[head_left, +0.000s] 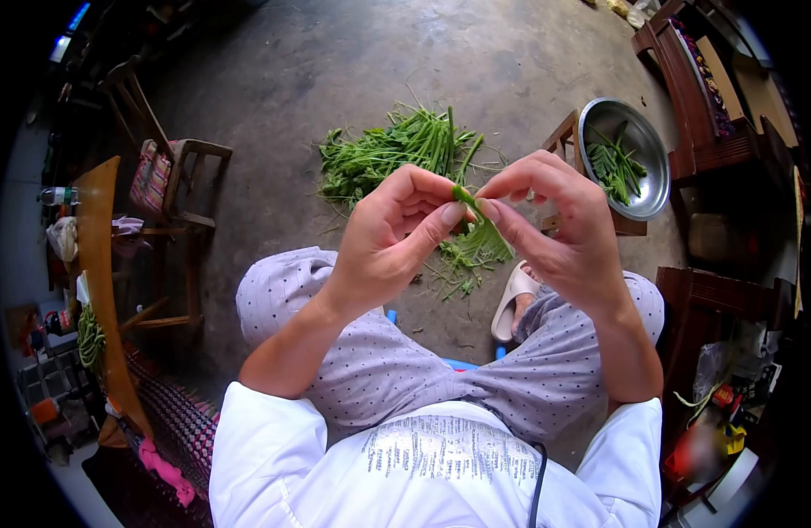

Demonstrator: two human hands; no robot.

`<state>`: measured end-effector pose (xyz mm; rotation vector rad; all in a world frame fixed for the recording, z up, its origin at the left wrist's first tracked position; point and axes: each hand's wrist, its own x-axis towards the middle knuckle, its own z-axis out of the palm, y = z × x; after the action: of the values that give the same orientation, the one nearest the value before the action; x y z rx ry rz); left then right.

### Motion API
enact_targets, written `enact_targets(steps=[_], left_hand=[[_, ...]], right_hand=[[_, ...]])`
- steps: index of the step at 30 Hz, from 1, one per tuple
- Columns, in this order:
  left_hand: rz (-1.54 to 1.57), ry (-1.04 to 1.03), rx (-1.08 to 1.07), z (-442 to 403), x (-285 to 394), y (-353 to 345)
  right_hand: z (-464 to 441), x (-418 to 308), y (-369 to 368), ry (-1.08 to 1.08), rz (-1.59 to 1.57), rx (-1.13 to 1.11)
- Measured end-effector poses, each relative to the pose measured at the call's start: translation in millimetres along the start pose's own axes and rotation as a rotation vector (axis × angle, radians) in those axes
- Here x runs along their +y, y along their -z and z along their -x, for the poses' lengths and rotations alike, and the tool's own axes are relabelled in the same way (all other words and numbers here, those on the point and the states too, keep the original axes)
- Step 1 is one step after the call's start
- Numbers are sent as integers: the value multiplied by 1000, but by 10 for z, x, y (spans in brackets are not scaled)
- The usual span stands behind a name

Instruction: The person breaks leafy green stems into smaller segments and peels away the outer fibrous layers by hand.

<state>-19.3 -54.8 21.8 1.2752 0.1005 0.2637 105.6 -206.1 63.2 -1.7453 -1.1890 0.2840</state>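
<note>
My left hand (397, 233) pinches a green vegetable stem (463, 195) between thumb and index finger, held up over my lap. Facing it, my right hand (555, 224) is closed in a pinch at the stem's other side, where a thin pale green strand seems to hang from the fingertips. Beyond both hands, a heap of leafy green stems (388, 154) lies on the concrete floor. Below the hands is a smaller scatter of thin green trimmings (467, 255), partly hidden by my fingers.
At the right, a metal basin (656, 189) holding some green leaves (612, 167) rests on a wooden stool (561, 136). A wooden chair (199, 150) stands at the left, near a wooden table edge (98, 229). Dark wooden furniture (700, 150) lines the right.
</note>
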Motion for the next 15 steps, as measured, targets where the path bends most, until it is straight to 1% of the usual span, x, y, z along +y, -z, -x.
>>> enact_targets(steps=[4,6,7,9,15], left_hand=[[-55,4,38,4,1,-20],[-108,-22,70,1,1,-40],[-109,-21,70,-1,1,-46],[-115,-12,96,-3,3,-56],[-80,-19,110,-12,6,-66]], right_hand=[[2,-6,-45,-11,-6,28],[-6,-7,-74,22,35,111],[-6,-6,-77,21,34,111],[-5,-5,-83,78,147,140],[2,5,-117,169,289,174]])
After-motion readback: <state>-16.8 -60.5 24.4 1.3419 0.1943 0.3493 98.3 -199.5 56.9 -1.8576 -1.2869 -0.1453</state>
